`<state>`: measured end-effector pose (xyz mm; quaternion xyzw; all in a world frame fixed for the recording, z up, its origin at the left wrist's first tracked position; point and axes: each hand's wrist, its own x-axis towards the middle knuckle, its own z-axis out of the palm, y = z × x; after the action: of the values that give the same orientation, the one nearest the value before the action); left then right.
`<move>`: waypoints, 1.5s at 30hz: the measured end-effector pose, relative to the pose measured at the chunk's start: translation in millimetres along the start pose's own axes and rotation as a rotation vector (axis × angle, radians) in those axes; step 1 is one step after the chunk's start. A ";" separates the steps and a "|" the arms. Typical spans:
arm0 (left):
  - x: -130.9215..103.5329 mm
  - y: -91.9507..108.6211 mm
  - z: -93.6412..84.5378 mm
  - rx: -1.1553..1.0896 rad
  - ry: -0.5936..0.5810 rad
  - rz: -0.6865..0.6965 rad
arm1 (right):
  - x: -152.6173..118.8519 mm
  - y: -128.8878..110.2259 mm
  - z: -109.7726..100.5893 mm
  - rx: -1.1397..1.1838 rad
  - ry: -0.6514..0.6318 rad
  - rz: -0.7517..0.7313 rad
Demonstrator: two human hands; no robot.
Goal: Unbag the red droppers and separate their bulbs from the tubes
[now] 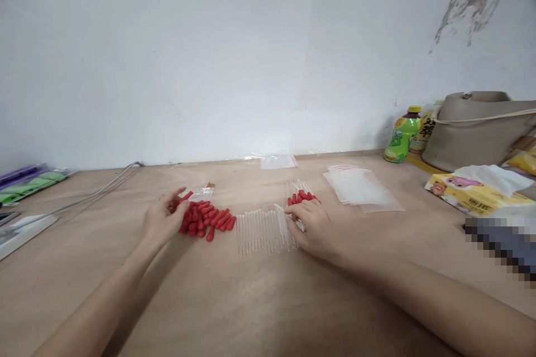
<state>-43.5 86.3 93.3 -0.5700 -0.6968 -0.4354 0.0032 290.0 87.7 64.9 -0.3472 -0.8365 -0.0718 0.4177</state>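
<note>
My left hand (163, 216) is closed on a red rubber bulb (185, 197), at the left edge of a pile of red bulbs (203, 217). To the right of the pile, clear thin tubes (257, 232) lie side by side in a row on the brown table (201, 301). At the row's right end my right hand (310, 226) pinches a clear tube (280, 209) between thumb and fingers. Just behind that hand lie clear tubes with red bulbs on their ends (300, 197).
Plastic bags (360, 187) lie at the back right, another bag (278, 162) near the wall. Farther right stand a green bottle (402, 135), a grey bag (481, 131) and a tissue pack (469, 192). A cable (106, 187) and green-purple packages (31, 184) are on the left.
</note>
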 end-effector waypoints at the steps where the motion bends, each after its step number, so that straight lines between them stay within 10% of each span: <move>1: 3.2 -5.9 -2.6 -0.030 0.016 -0.031 | 4.0 -2.6 3.2 -0.036 -0.006 -0.025; 17: -6.7 6.8 3.1 0.179 -0.068 -0.004 | 1.4 -25.7 28.7 -0.296 -0.212 -0.157; 27: -27.3 10.0 17.3 0.416 0.393 0.392 | 14.5 -12.5 8.6 -0.287 -0.159 -0.003; 31: -46.1 24.1 30.4 0.315 0.287 0.638 | 31.6 31.8 -10.3 -0.272 -0.217 0.394; 37: -80.7 64.4 48.2 0.114 -0.003 0.903 | 35.1 59.7 -12.0 -0.209 -0.234 0.549; 45: -90.6 97.6 70.3 0.101 -0.163 0.804 | 26.7 59.4 2.4 -0.212 -0.178 0.617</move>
<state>100.7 54.7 63.1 -0.8287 -0.4369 -0.3181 0.1457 315.6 147.1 73.3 -0.6304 -0.7131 0.0019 0.3067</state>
